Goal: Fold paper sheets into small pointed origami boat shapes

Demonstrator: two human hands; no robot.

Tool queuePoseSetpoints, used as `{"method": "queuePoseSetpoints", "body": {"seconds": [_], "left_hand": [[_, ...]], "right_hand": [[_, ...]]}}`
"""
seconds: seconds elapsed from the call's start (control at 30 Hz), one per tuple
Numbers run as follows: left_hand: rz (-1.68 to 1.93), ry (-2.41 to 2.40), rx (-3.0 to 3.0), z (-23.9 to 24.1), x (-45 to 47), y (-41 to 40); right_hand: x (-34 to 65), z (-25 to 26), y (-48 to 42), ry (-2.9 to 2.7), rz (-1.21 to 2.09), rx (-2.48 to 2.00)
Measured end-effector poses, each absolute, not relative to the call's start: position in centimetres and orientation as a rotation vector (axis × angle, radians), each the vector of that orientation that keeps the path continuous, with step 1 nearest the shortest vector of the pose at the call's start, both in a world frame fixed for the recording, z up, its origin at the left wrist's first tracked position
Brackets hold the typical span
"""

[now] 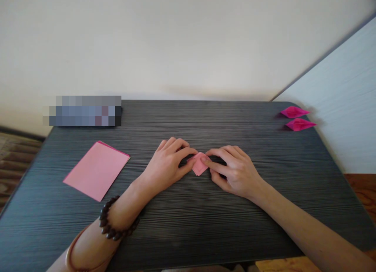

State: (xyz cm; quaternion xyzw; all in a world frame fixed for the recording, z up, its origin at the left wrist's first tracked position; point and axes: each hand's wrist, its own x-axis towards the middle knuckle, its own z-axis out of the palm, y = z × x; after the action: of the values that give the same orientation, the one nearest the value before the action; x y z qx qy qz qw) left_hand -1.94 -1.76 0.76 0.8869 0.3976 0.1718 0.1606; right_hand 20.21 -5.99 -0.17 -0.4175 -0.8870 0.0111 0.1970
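Note:
A small folded piece of pink origami paper [200,167] lies on the dark table in front of me, one corner pointing toward me. My left hand [170,160] pinches its left side between thumb and forefinger. On the opposite side, my right hand [235,170] has its fingertips closed on the paper's right and upper part. Fingertips cover both side corners, so the folds there are partly hidden.
A stack of square pink paper [96,172] lies to the left. Two folded magenta paper pieces [300,124] sit at the far right corner. A blurred-out object [85,113] stands at the back left. The table [188,233] meets a pale wall behind.

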Motion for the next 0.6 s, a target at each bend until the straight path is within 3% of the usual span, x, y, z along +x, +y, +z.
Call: {"method": "queuePoseSetpoints", "body": {"seconds": [0.6], "left_hand": [[0.574,1.239,2.356,0.7,-1.1,-2.1]], "right_hand": [[20.0,-0.4,-5.6,-2.288,0.251,-1.279]]}}
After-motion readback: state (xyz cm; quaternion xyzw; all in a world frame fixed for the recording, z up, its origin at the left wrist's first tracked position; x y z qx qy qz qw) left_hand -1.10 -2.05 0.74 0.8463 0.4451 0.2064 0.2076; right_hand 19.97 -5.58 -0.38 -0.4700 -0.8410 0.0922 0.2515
